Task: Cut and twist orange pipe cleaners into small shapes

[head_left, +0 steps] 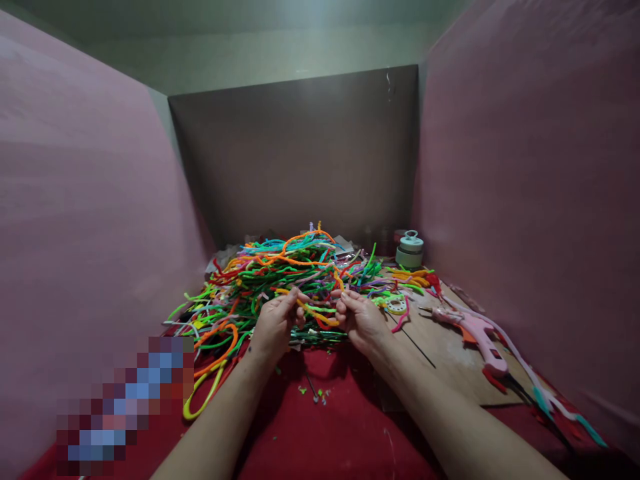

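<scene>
My left hand pinches a yellow-orange pipe cleaner between thumb and fingers. My right hand is closed on the same pipe cleaner a short way to the right, and part of it sticks up above those fingertips. The stretch between the hands sags in a shallow curve. Right behind both hands rises a big heap of pipe cleaners in green, orange, red, blue and other colours. The ends tucked inside my fingers are hidden.
On the right, a pink glue gun lies on a wooden board, with a thin black rod nearby. A pale green lidded jar stands behind. Small scraps lie on the red cloth. Pink walls flank both sides.
</scene>
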The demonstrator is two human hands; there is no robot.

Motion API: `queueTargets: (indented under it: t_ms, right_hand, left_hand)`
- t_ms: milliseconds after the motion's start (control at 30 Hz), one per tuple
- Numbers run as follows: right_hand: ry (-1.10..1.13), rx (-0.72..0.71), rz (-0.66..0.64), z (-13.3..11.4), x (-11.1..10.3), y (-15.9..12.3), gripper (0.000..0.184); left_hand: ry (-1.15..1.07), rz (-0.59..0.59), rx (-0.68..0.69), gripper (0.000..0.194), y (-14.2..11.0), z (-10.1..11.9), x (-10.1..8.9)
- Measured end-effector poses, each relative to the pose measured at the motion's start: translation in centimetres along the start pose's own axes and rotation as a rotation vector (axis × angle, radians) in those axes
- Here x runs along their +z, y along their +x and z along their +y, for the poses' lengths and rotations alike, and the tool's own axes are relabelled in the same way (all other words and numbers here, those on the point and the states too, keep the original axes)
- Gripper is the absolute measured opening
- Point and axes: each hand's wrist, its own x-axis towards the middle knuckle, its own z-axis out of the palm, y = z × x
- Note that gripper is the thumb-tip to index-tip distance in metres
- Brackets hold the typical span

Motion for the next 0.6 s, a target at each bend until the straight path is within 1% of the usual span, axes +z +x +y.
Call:
queueTargets:
  t_ms: [133,233,333,400,467,533,600]
  right_hand:
    - [-0.023,0.002,-0.021,-0.3,0.2,-0.2,0.013]
    - [-0.024,0.102,-0.128,-0.4,0.2,-0.6,0.014]
    - [-0.032,0.223,-0.262,-0.4,0.1,-0.9,0.016]
    - [-0.055,0.273,-0.314,-0.3,0.1,-1.1,0.017]
    - [-0.087,0.312,-0.334,-0.1,0.2,-1.3,0.017]
    - [-0.125,0.351,-0.344,0.1,0.3,-1.4,0.017]
    - [-0.156,0.391,-0.355,0.3,0.4,-1.6,0.018]
  left_hand:
    - [-0.138,0.022,-0.013,0.033,0.3,0.3,-0.4]
    - [-0.208,0.026,-0.015,0.034,0.5,0.6,-0.8]
    - [-0.151,0.002,-0.042,0.025,0.4,0.5,-0.8]
    - [-0.1,-0.046,-0.088,0.028,0.1,0.2,-0.5]
    - [-0.051,-0.11,-0.11,0.03,-0.3,-0.1,0.0]
    - [0.015,-0.162,-0.079,0.024,-0.6,-0.3,0.4]
    - [0.065,-0.174,-0.035,0.018,-0.8,-0.4,0.6]
